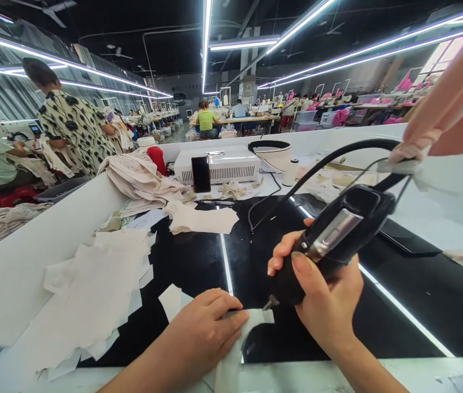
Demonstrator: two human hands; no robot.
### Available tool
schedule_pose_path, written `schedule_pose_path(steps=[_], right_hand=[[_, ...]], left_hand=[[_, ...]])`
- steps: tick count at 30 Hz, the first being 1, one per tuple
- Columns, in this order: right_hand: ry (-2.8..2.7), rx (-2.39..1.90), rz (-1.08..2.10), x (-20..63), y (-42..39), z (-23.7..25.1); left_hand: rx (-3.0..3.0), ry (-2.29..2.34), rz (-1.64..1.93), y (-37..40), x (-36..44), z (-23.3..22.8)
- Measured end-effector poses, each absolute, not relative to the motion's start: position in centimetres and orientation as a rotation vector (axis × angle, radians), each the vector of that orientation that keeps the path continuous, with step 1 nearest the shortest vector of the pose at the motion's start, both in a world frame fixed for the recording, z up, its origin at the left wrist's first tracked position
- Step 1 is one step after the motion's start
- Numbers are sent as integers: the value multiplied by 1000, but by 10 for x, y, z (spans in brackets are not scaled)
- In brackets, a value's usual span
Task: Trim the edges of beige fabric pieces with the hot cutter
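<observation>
The right hand point(325, 297) is closed around a black handheld cutting tool point(329, 240), its tip touching the pale fabric piece point(251, 322) that the left hand point(210, 322) presses flat, fingers spread, on the black table point(398, 305). Left of that piece lies a heap of cut scraps point(92, 295), suggesting much trimming is done, while this piece is mid-cut. No writing is readable.

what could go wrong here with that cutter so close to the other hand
1. The black handheld cutter in the right hand has its tip right beside the left hand fingers pinning the white fabric strip; a slip might nick or burn them.
2. Its black cord loops across the table and could snag, jerking the tool.
3. Loose fabric scraps lie close and might get caught.
</observation>
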State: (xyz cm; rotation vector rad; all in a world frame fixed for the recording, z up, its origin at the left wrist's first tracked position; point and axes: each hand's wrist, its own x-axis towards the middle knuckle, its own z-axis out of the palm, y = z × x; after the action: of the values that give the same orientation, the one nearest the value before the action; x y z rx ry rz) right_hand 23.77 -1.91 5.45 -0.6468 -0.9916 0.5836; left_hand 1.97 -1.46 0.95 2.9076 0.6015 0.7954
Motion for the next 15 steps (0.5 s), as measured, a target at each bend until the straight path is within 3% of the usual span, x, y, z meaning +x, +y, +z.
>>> schedule_pose_path(steps=[15], right_hand=[[-1031,-611,630,226,-27,55]], left_hand=[[2899,610,776,-12,17,11]])
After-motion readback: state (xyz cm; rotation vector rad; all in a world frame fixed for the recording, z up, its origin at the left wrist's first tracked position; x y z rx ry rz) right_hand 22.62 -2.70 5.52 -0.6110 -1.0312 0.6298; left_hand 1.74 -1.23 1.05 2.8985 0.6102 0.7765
